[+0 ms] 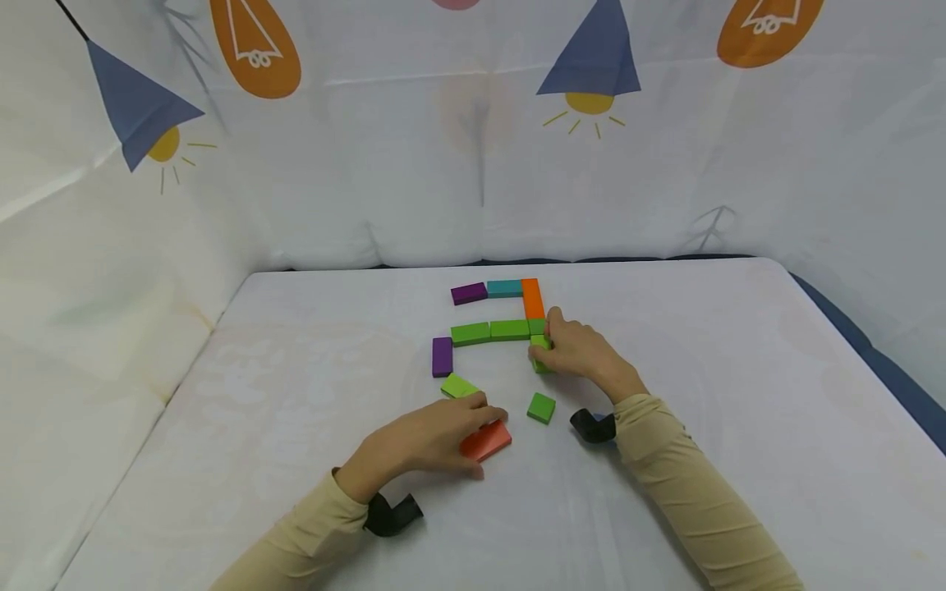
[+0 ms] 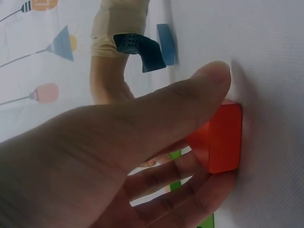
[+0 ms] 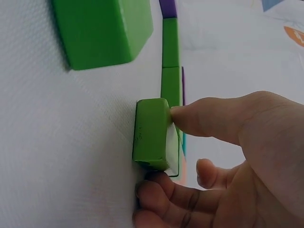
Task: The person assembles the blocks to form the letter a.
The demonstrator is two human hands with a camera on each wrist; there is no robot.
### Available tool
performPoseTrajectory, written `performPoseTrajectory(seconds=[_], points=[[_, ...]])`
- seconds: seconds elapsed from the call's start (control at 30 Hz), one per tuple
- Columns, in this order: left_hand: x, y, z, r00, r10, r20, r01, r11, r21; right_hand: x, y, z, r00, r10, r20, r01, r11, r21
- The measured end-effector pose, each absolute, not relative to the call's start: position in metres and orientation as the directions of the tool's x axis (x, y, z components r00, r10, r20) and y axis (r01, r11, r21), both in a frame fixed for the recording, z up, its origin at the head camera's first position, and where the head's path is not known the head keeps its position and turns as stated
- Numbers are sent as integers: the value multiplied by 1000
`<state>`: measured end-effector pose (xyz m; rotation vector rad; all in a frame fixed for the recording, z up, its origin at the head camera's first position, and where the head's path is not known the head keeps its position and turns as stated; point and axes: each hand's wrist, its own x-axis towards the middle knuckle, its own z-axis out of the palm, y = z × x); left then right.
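In the head view my left hand [image 1: 429, 439] spans an orange-red block [image 1: 488, 443], thumb at its near side and fingers at its far side. The left wrist view shows this block [image 2: 225, 137] between thumb and fingers, low over the white table. My right hand [image 1: 584, 351] pinches a green block [image 1: 540, 361] at the right end of the green row. Seen from the right wrist, the thumb touches one end of that green block [image 3: 150, 128] and fingertips lie at the other. A loose green block [image 1: 542, 408] sits between the hands.
Green blocks [image 1: 509, 330] form a row, with an orange block [image 1: 533, 298], a teal block [image 1: 505, 289] and a dark purple block [image 1: 469, 294] beyond. A purple block [image 1: 442, 358] and a lime block [image 1: 459, 385] lie left. White fabric [image 1: 414, 180] hangs behind the table [image 1: 310, 369].
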<state>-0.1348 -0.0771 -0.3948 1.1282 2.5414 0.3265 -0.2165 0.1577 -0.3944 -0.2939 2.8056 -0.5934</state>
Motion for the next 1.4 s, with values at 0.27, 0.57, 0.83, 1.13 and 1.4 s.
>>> performPoseTrajectory(seconds=[0.27,0.57,0.83,1.13,1.4], points=[[-134,-76,-392,-628,748,-215,678,661,321,-217,157,-395,-949,-237,-208,-132,897,-422],[-133,-76,-392,-616,765,-189,686,638,350,-218,157,-395,-955,-224,-192,-124,894,-431],[-135,-76,-393,-583,797,-158,706,594,386,-216,158,-393,-952,-230,-201,-123,890,-438],[-145,-75,-397,-617,787,-20,713,570,409,-219,171,-379,-941,-280,-192,-164,870,-464],[-156,-75,-407,-699,683,213,688,561,461,-216,190,-371,-813,-546,-203,-383,763,-521]])
